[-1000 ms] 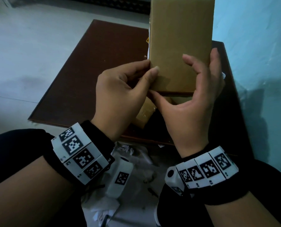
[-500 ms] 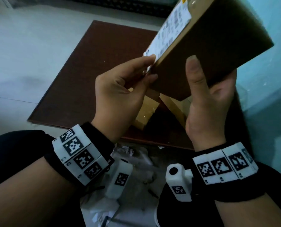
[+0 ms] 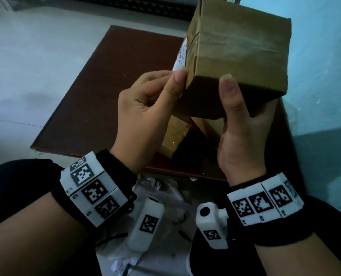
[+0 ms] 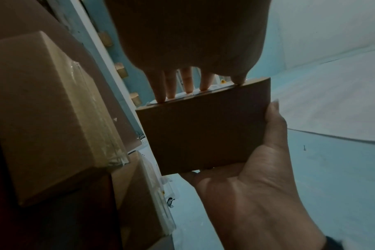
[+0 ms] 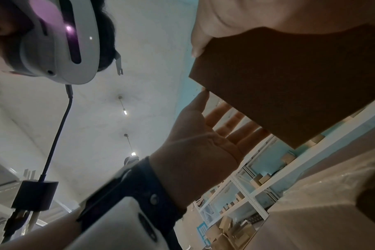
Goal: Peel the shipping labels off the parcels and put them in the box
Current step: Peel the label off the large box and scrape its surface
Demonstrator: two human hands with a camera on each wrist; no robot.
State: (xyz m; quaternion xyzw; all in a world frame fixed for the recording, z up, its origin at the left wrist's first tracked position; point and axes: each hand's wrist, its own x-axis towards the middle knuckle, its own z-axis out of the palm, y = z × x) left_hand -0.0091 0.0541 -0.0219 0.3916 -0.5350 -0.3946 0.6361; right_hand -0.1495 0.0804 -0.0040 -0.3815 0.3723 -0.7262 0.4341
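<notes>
A brown cardboard parcel (image 3: 239, 52) is held up over the table, one taped end facing me. Its white shipping label (image 3: 182, 54) is on the left face and shows only edge-on. My right hand (image 3: 243, 124) grips the parcel from below, thumb up on the near face and fingers behind. My left hand (image 3: 145, 110) is at the near left corner, thumb tip on the edge. In the left wrist view its fingers (image 4: 171, 84) lie straight on the label face of the parcel (image 4: 203, 130). The right wrist view shows the parcel (image 5: 300, 81) from underneath.
A dark brown table (image 3: 106, 92) lies below, with two more taped parcels (image 3: 173, 136) (image 3: 211, 126) under my hands. A pale blue wall (image 3: 320, 76) stands close on the right. Crumpled white wrapping (image 3: 161, 194) lies between my knees. Shelves with boxes (image 5: 246, 189) stand further off.
The parcel has turned from its broad face toward me to a tilted end-on pose with the label on the left. My right hand has shifted underneath it; my left hand stays at the corner.
</notes>
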